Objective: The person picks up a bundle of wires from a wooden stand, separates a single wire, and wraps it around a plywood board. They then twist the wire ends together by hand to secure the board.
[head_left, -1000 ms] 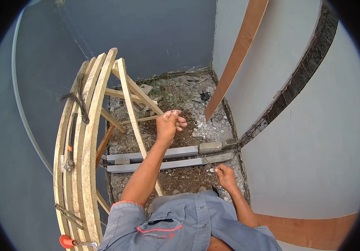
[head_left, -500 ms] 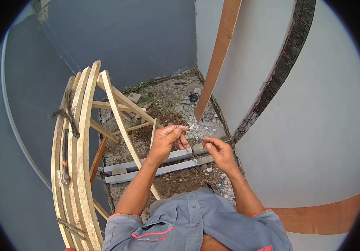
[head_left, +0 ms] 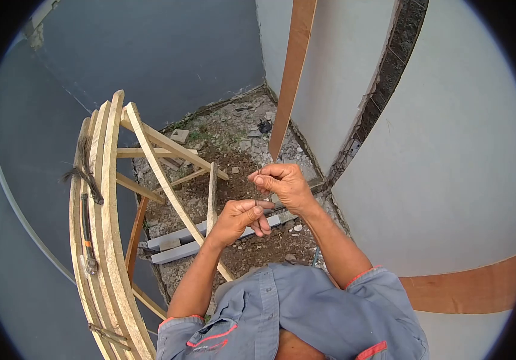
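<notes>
Nearest is the grey shirt (head_left: 294, 312), both forearms reaching out from it. The left hand (head_left: 240, 219) is curled shut, fingertips pinched on what looks like a thin wire (head_left: 256, 193) — too fine to be sure. The wire runs up and slightly right from this grip to the right hand (head_left: 285, 186), just above and likewise pinched on it, the hands almost touching. Left stands the wooden scaffold (head_left: 111, 198) with a hammer (head_left: 85, 231) — beyond, rubble ground (head_left: 222, 135) and a leaning board (head_left: 291, 78).
</notes>
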A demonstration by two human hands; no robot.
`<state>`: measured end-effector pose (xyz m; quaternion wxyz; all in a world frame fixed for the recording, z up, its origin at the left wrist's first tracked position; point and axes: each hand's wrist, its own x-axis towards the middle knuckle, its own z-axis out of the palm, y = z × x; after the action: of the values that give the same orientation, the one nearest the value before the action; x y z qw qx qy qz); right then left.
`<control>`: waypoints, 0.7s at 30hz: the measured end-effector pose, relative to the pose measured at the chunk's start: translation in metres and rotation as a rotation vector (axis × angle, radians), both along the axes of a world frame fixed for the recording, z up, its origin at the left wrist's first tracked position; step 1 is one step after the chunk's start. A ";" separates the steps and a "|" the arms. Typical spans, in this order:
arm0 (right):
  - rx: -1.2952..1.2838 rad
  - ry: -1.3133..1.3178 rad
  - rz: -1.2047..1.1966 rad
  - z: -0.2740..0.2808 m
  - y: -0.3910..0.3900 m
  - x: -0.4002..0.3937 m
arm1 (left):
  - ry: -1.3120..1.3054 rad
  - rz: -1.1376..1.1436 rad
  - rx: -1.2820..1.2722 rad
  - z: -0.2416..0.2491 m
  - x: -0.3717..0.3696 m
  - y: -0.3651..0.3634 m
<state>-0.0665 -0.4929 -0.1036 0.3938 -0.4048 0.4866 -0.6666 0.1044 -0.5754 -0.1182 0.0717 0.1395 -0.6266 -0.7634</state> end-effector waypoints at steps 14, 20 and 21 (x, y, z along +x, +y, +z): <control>0.065 0.262 -0.140 -0.074 0.046 0.056 | 0.364 0.695 0.334 -0.018 0.013 -0.048; 0.092 0.613 -0.202 -0.076 0.066 0.036 | 0.414 0.744 0.438 -0.025 0.023 -0.054; 0.080 0.628 -0.238 -0.075 0.067 0.037 | 0.416 0.731 0.402 -0.026 0.023 -0.052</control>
<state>-0.0291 -0.4259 -0.1783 0.1596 -0.5150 0.6539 -0.5308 0.1273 -0.6272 -0.1438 0.4318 0.2062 -0.3483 -0.8060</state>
